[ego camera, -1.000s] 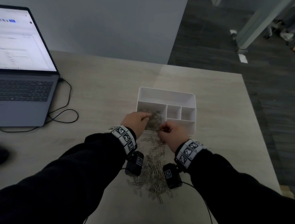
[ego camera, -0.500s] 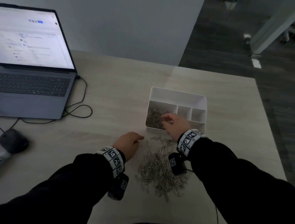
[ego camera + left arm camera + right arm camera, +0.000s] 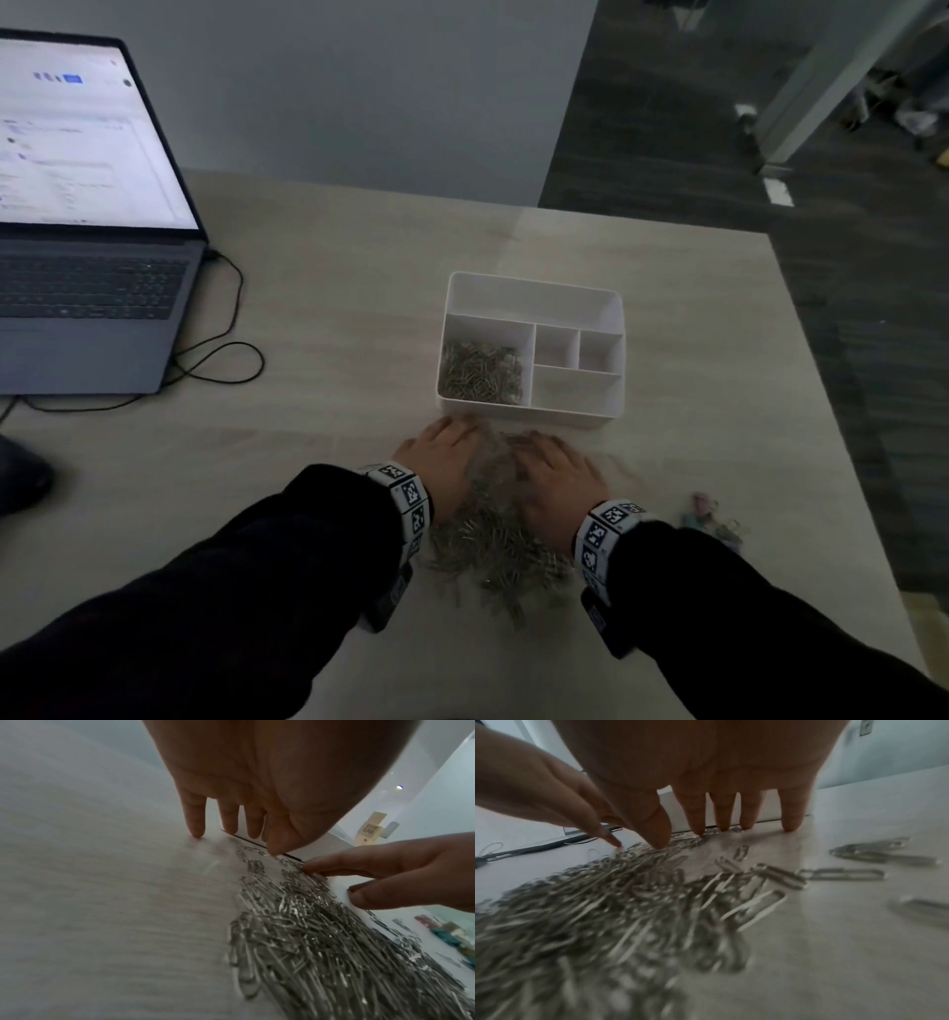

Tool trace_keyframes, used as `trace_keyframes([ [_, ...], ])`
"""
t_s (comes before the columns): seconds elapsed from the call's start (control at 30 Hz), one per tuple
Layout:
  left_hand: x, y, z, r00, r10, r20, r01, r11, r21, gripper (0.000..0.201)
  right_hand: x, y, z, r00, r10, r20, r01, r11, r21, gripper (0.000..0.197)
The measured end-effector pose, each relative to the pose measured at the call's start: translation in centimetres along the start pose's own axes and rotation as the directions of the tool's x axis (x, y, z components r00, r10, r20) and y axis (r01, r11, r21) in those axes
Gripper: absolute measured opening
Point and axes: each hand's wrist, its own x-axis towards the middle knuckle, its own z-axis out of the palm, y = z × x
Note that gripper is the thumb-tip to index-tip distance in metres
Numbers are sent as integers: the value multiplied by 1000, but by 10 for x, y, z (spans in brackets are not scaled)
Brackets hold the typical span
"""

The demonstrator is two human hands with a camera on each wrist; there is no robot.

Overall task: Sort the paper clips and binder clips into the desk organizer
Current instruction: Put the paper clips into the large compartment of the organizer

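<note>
Left hand (image 3: 445,462) down flat on the counter (image 3: 318,318), fingers straight and spread, tips on the left edge of the loose paper clips (image 3: 493,545); half a second ago still apart from the heap, further left. Right hand (image 3: 557,475) likewise flat and spread on the heap's right side, holding nothing; half a second ago up over the desk organizer (image 3: 534,295), now drawn back to the counter. Both hands bracketing the far end of the pile, fingertips just short of the organizer's near wall. More paper clips already lying in the organizer's large left compartment (image 3: 482,372); other compartments showing only white floor. Binder clips (image 3: 711,519), coloured, off to the right of the right wrist. Further left, an open laptop (image 3: 92,288) with its cable (image 3: 226,354) looped across the counter.
</note>
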Motion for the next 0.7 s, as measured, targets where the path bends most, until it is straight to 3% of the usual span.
trace_keyframes([
  [0.17, 8, 16, 14, 1000, -2, 27, 1, 999, 41, 71, -19, -2, 15, 988, -157, 4, 157, 988, 4, 73],
  [0.27, 4, 17, 20, 998, 60, 16, -61, 993, 99, 69, -32, 3, 14, 968, -249, 26, 248, 968, 40, 65],
  [0.33, 0, 19, 23, 992, 124, 32, -127, 984, 129, 69, -37, 6, 10, 972, -232, 43, 229, 971, 66, 61],
  [0.5, -10, 14, 29, 959, 266, 95, -276, 953, 122, 66, -32, 22, 1, 999, -45, -23, 47, 996, 78, 63],
  [0.57, -21, 6, 32, 978, 210, -7, -209, 975, 80, 69, -27, 23, -2, 1000, -5, -3, 5, 997, 79, 71],
  [0.7, -44, -19, 30, 991, -117, -71, 119, 992, 29, 100, -11, 6, -9, 1000, 0, 28, -2, 998, 66, 78],
])
